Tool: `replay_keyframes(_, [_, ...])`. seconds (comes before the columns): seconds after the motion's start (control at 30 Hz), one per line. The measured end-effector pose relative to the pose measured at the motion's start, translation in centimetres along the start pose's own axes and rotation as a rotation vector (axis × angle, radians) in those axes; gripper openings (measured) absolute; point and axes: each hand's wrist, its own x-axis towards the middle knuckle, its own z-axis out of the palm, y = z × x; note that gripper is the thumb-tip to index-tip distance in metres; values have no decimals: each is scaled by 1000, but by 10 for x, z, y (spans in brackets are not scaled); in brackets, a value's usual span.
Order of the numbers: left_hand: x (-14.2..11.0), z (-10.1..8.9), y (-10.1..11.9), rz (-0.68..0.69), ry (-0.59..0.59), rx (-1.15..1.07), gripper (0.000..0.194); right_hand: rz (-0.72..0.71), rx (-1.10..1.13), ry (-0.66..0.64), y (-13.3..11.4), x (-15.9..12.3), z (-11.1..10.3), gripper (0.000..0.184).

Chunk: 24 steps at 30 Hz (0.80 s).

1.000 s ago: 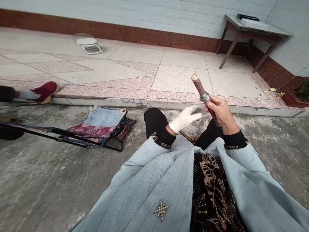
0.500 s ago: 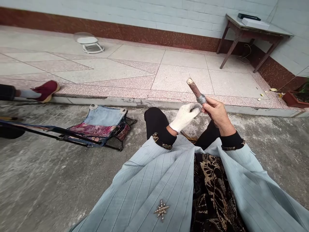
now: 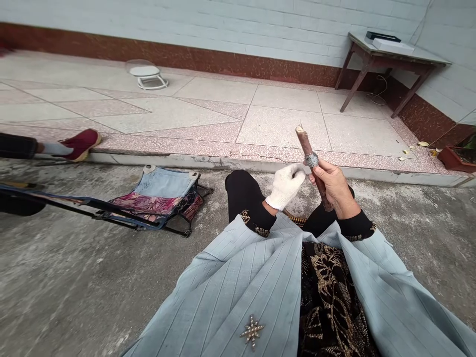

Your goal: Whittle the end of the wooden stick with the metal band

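My right hand (image 3: 333, 187), bare, is closed around a short brown wooden stick (image 3: 305, 141) held upright with a slight tilt to the left. Its pale cut end is at the top, with a few thin strands standing up. A band of grey metal wire (image 3: 311, 159) is wound round the stick's middle, just above my right thumb. To the left of the wire is my left hand (image 3: 284, 187) in a white knit glove. Its fingers are curled close beside the wire; what they pinch, if anything, is hidden.
A folding chair (image 3: 163, 182) with a cloth seat stands at my left. Beyond it, another person's red shoe (image 3: 88, 144) rests at the raised tiled step (image 3: 208, 161). A white stool (image 3: 148, 77), a table (image 3: 401, 53) and a planter (image 3: 457, 158) are farther off.
The stick has turned more upright, and its lower end now shows below my right hand. My gloved left hand has come slightly away from the wire and curled. The view has shifted slightly.
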Motion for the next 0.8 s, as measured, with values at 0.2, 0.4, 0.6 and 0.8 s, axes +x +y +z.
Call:
replay_keyframes(0.2, [-7, 15, -3, -109, -11, -257, 19, -12, 66, 16, -7, 1, -2, 49])
replay_keyframes(0.4, [-11, 4, 0, 212, -211, 31, 18, -96, -382, 119, 0, 15, -32, 49])
replay_keyframes(0.6, [3, -11, -8, 424, -399, 477, 22, -56, -1260, -163, -9, 11, -54, 18])
replay_keyframes(0.8, [21, -23, -23, 364, -653, 153, 24, 264, -907, -986, -39, -3, -71, 18])
